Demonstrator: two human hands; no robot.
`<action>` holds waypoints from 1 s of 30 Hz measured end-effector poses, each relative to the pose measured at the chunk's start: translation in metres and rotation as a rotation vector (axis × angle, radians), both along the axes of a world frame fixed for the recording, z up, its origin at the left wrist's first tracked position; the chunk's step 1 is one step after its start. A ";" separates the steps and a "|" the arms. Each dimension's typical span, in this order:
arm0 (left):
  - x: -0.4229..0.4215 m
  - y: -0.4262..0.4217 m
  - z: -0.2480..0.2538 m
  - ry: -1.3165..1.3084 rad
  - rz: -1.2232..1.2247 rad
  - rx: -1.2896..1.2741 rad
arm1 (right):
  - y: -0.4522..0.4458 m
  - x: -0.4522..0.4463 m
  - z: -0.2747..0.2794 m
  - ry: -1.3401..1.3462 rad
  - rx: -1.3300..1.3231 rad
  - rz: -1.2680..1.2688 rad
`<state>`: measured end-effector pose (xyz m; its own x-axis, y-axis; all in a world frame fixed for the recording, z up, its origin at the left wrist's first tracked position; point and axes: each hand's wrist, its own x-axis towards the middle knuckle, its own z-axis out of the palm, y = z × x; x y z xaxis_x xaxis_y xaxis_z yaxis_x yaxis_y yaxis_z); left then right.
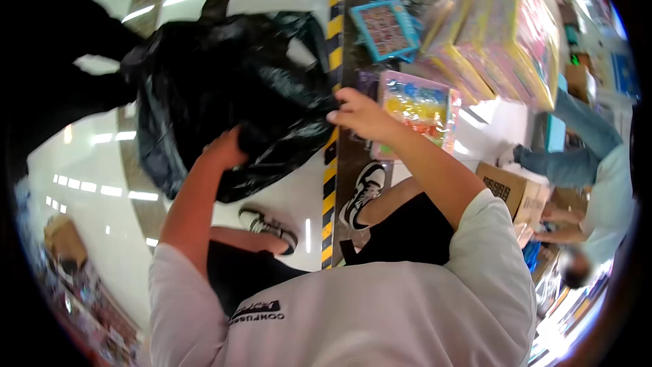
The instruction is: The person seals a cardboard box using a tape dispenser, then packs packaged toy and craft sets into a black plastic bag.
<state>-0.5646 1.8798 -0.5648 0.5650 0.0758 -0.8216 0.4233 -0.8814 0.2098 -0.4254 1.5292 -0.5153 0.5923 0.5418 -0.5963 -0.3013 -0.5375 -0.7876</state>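
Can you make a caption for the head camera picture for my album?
Left hand among the folds of a big black plastic bag, right hand pinching its edge, above a shiny pale floor.

Bright overhead light throws white streaks of glare across the glossy floor (102, 136). The fisheye view bends toward black corners, and the edges look soft, perhaps slightly smeared.

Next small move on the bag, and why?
I'd ease the right hand outward to spread the black bag: it seems to pinch the edge, while the plastic lies in loose folds and the left hand's fingers are hidden against it.
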 end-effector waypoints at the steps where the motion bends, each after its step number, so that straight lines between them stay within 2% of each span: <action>1: -0.007 0.007 -0.025 -0.020 -0.053 -0.043 | 0.000 0.001 0.006 -0.061 -0.052 0.078; 2: -0.006 0.008 -0.035 0.061 -0.050 -0.015 | -0.007 0.007 -0.014 -0.137 0.006 0.185; 4: -0.006 0.018 -0.052 0.199 -0.080 0.017 | -0.015 0.017 -0.018 -0.099 0.015 0.274; 5: -0.005 0.022 -0.062 0.253 -0.111 0.020 | -0.010 0.023 0.007 0.010 -0.026 0.250; 7: 0.003 0.014 -0.050 0.403 -0.072 0.028 | -0.008 0.043 0.023 -0.186 -0.234 0.419; 9: 0.009 0.005 -0.042 0.461 -0.041 0.032 | -0.017 0.064 0.023 -0.308 -0.225 0.395; 11: 0.017 -0.001 -0.033 0.422 -0.024 0.026 | -0.032 0.081 0.045 -0.171 -0.160 0.107; 12: 0.014 0.002 -0.043 0.304 -0.043 0.033 | -0.043 0.091 0.057 -0.106 -0.125 -0.033; 14: 0.003 0.011 -0.077 0.069 -0.079 0.048 | -0.082 0.111 0.050 -0.085 -0.147 -0.241; 16: 0.008 0.006 -0.077 0.040 0.011 0.087 | -0.120 0.122 0.054 -0.100 -0.199 -0.384; 19: 0.012 0.014 -0.098 -0.086 0.105 0.109 | -0.189 0.139 0.023 0.038 -0.075 -0.641; 21: 0.010 0.026 -0.118 -0.184 0.162 0.084 | -0.224 0.142 0.009 0.040 0.022 -0.850; 23: 0.017 0.033 -0.128 -0.283 0.230 0.040 | -0.249 0.139 0.004 0.021 0.115 -1.056; 25: 0.029 0.017 -0.102 -0.281 0.245 -0.004 | -0.268 0.134 0.000 -0.013 0.213 -1.253; 27: 0.038 0.007 -0.089 -0.286 0.229 -0.088 | -0.301 0.132 -0.012 -0.132 0.312 -1.442; 28: 0.036 0.008 -0.104 -0.399 0.132 -0.110 | -0.331 0.133 -0.025 -0.181 0.363 -1.541; 29: 0.044 0.003 -0.097 -0.377 0.166 -0.214 | -0.373 0.135 -0.044 -0.175 0.446 -1.715; 30: 0.051 -0.010 -0.083 -0.356 0.204 -0.316 | -0.366 0.126 -0.030 -0.323 0.521 -1.971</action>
